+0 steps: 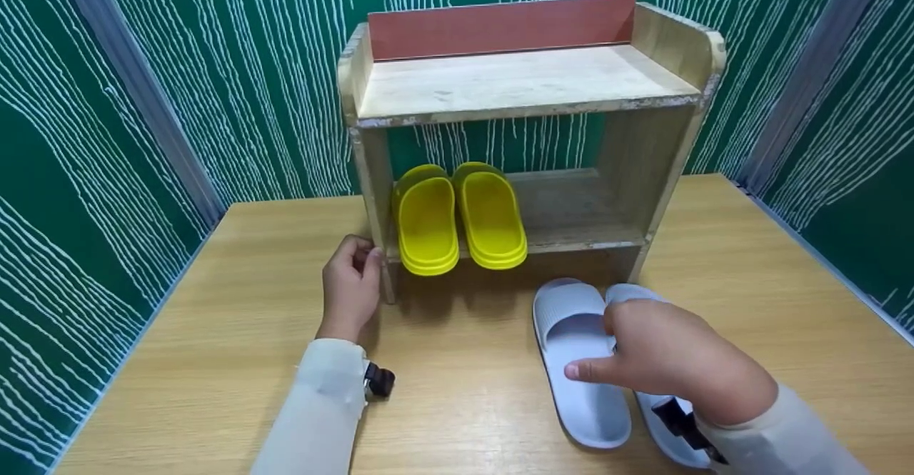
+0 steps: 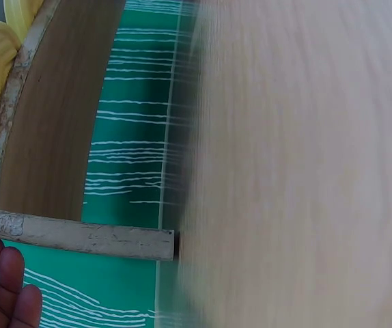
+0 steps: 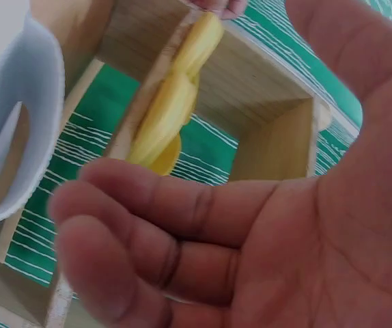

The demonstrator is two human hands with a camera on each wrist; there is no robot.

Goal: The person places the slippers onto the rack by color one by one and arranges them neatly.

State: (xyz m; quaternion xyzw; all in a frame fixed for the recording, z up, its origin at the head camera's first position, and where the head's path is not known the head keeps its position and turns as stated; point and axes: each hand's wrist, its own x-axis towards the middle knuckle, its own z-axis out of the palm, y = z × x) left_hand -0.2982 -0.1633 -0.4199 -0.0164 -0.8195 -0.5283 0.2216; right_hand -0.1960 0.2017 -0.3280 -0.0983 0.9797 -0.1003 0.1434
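Note:
A pair of yellow clogs stands on the lower board of a wooden shoe rack, their ends overhanging its front edge. My left hand touches the rack's left side panel, thumb tip by the front edge; its fingers lie along the outer face in the left wrist view. On the table in front of the rack is a pair of pale blue-grey slides. Over them hovers my right hand, thumb spread away from loosely bent fingers, nothing between them. It hides much of the right slide.
The rack stands on a wood-grain table. A red strip runs along the back of its top board. Green walls with white streaks enclose the table at the back and both sides.

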